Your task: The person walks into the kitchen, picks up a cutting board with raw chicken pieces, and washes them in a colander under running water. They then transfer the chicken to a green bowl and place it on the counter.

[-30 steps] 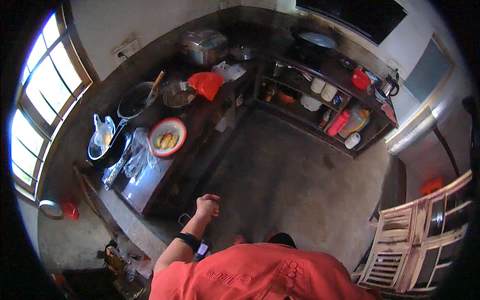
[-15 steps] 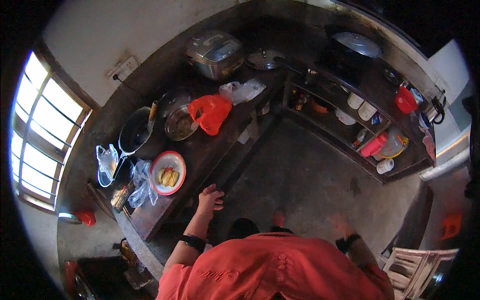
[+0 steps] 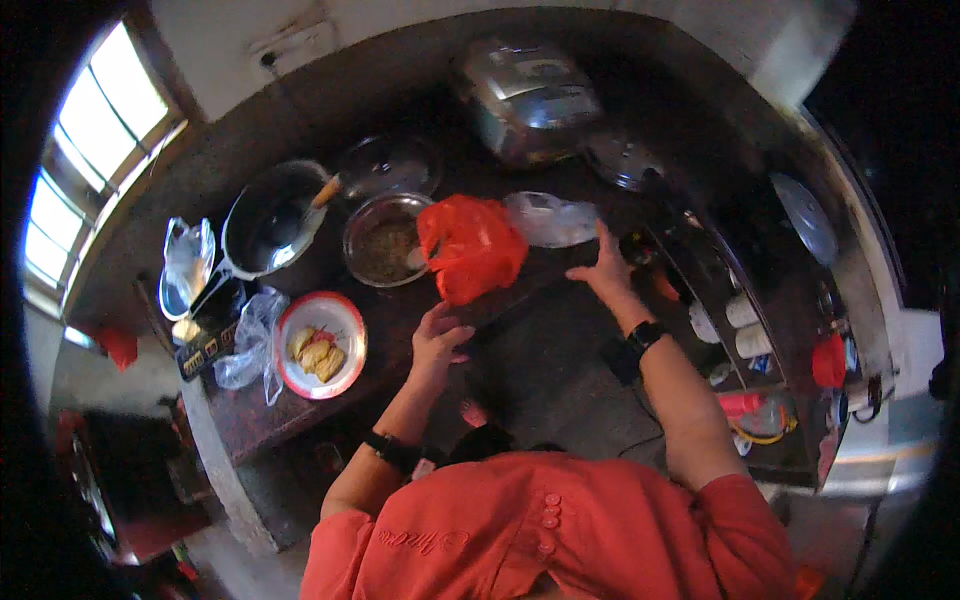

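Note:
My left hand (image 3: 440, 338) is at the counter's front edge, fingers apart and holding nothing, just below a red plastic bag (image 3: 472, 250). Farther right, my right hand (image 3: 604, 268) reaches up with thumb and fingers spread, close to a clear plastic bag (image 3: 552, 219); I cannot tell whether its fingertips touch the bag. Left of the red bag sits a metal bowl (image 3: 378, 246) with brownish contents, partly covered by the bag. Nearer on the left, a white plate with a red rim (image 3: 352, 345) holds several pale yellow pieces of food (image 3: 317, 353).
A wok (image 3: 268, 225) with a spatula stands back left beside a glass lid (image 3: 392, 165). Crumpled clear bags (image 3: 247, 350) lie left of the plate. A rice cooker (image 3: 530, 100) stands at the back. Low shelves (image 3: 715, 300) with containers run along the right.
Both hands have moved forward to the counter, the right one rising from beside my body. My view has turned and come closer, so the bags and bowl appear larger.

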`<state>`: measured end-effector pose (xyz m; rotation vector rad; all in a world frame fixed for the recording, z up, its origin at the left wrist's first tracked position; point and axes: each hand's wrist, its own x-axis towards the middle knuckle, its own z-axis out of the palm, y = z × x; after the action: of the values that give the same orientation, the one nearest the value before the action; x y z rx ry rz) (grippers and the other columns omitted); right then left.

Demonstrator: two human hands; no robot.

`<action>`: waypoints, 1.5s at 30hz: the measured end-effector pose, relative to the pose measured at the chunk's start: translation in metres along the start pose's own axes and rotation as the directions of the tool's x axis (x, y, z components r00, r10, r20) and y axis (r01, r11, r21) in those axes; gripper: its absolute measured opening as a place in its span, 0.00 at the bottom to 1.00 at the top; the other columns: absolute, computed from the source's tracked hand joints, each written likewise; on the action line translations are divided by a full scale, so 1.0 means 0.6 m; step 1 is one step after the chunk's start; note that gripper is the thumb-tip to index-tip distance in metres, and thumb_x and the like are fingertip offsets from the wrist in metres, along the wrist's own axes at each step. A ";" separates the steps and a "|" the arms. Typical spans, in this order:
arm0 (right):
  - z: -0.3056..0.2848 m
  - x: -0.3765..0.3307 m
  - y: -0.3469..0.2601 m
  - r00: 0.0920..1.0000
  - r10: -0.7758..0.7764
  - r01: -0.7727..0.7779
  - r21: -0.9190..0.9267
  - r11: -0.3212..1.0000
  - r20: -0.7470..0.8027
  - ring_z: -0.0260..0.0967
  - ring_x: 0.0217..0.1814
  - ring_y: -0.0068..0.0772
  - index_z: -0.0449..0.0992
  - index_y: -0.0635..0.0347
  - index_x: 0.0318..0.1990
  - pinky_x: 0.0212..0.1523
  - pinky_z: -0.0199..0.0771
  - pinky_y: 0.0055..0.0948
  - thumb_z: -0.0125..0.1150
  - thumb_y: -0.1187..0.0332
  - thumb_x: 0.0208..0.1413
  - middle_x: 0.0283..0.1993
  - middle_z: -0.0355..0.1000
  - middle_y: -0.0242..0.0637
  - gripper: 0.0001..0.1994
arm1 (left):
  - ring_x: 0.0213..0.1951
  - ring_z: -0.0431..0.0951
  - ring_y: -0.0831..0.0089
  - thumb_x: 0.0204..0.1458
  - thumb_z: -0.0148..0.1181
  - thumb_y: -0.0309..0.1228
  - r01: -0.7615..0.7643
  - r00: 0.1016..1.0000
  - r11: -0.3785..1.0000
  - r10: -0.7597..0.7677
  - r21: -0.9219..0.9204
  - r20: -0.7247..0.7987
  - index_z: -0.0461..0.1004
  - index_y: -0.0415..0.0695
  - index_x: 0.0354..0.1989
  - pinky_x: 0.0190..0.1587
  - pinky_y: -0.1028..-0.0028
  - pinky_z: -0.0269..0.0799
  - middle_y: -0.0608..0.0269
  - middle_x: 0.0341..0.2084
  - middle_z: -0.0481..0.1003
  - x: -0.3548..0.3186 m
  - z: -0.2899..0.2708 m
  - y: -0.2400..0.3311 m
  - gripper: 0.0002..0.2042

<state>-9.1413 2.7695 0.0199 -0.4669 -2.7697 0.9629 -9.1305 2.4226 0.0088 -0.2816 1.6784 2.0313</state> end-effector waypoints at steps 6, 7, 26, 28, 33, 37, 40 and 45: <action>0.088 0.132 -0.056 0.990 -0.098 0.092 0.062 0.994 0.099 0.65 0.63 0.51 0.42 0.47 0.74 0.61 0.66 0.39 0.78 0.64 0.37 0.63 0.66 0.50 0.57 | 0.45 0.76 0.67 0.43 0.68 0.28 0.093 0.994 0.993 -0.097 -0.066 -0.054 0.57 0.44 0.67 0.33 0.71 0.75 0.56 0.51 0.72 0.022 -0.017 0.017 0.40; 0.104 0.146 -0.057 0.992 -0.056 0.046 0.088 0.995 0.115 0.68 0.61 0.49 0.48 0.48 0.72 0.59 0.67 0.38 0.77 0.63 0.39 0.59 0.70 0.50 0.52 | 0.46 0.76 0.67 0.43 0.69 0.28 0.091 0.993 0.994 -0.095 -0.054 -0.069 0.57 0.44 0.67 0.33 0.71 0.75 0.56 0.51 0.72 0.019 -0.020 0.016 0.40; -0.162 0.087 -0.091 0.912 -0.088 -0.271 0.749 0.605 0.400 0.74 0.36 0.28 0.78 0.64 0.43 0.35 0.75 0.27 0.62 0.75 0.53 0.41 0.78 0.38 0.10 | 0.59 0.65 0.50 0.35 0.77 0.40 -0.485 0.873 0.766 0.455 0.422 0.178 0.58 0.40 0.67 0.61 0.56 0.62 0.47 0.59 0.64 -0.048 0.137 0.038 0.48; -0.166 0.055 -0.122 0.704 -0.191 -0.371 0.584 0.722 0.684 0.73 0.30 0.26 0.79 0.63 0.42 0.28 0.73 0.25 0.61 0.77 0.51 0.35 0.78 0.35 0.10 | 0.65 0.57 0.48 0.31 0.79 0.44 -0.607 0.778 0.593 0.579 0.529 0.244 0.54 0.42 0.69 0.66 0.54 0.52 0.46 0.64 0.59 -0.056 0.167 0.048 0.55; -0.079 -0.038 -0.187 0.195 -0.443 -0.344 0.484 0.805 0.875 0.69 0.24 0.21 0.79 0.65 0.37 0.24 0.68 0.23 0.58 0.75 0.52 0.26 0.74 0.31 0.07 | 0.60 0.66 0.52 0.31 0.77 0.44 -0.452 0.835 0.519 0.531 0.725 0.140 0.61 0.44 0.66 0.60 0.58 0.62 0.51 0.62 0.64 -0.088 0.202 0.023 0.49; -0.014 -0.075 -0.235 -0.127 -0.473 -0.294 0.423 0.857 0.872 0.68 0.28 0.21 0.78 0.65 0.39 0.28 0.68 0.25 0.62 0.73 0.51 0.30 0.74 0.32 0.08 | 0.48 0.77 0.60 0.42 0.71 0.39 -0.274 0.844 0.419 0.536 0.866 0.008 0.76 0.41 0.47 0.50 0.60 0.71 0.54 0.45 0.77 -0.152 0.170 -0.044 0.24; 0.005 -0.107 -0.278 -0.160 -0.662 -0.097 0.655 0.749 0.733 0.68 0.33 0.21 0.77 0.65 0.42 0.33 0.70 0.26 0.65 0.72 0.50 0.33 0.74 0.32 0.11 | 0.44 0.77 0.63 0.49 0.67 0.43 0.028 0.867 0.997 0.014 0.077 -0.498 0.71 0.44 0.48 0.44 0.64 0.74 0.61 0.43 0.76 -0.204 0.144 -0.101 0.22; 0.067 -0.074 -0.323 -0.057 -0.812 0.429 0.748 0.506 0.582 0.70 0.50 0.43 0.78 0.55 0.48 0.48 0.74 0.35 0.70 0.68 0.46 0.47 0.72 0.41 0.19 | 0.48 0.77 0.59 0.52 0.61 0.32 -0.380 0.780 0.847 0.078 -0.371 -0.621 0.70 0.40 0.50 0.51 0.62 0.74 0.49 0.49 0.75 -0.306 0.081 -0.160 0.18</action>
<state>-9.1562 2.5873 0.1075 2.0310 -2.6490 1.6340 -8.9188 2.4383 0.0200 -1.0131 1.5442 2.7511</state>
